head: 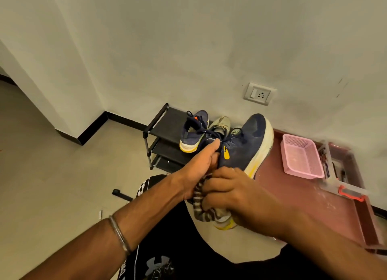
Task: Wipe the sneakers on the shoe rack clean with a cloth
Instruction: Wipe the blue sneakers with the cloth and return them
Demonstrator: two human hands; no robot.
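Navy mesh sneaker (243,145) gripped by left hand (199,168); right hand (228,194) clutches striped cloth (199,204).

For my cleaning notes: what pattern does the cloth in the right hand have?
Dark brown and pale stripes on the cloth, seen in the head view.

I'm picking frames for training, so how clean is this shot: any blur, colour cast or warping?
Head view: warm yellowish cast overall; wide-angle bending at the edges; smearing on the right around the clear box; the held sneaker, left hand and right hand with the cloth are fairly sharp.
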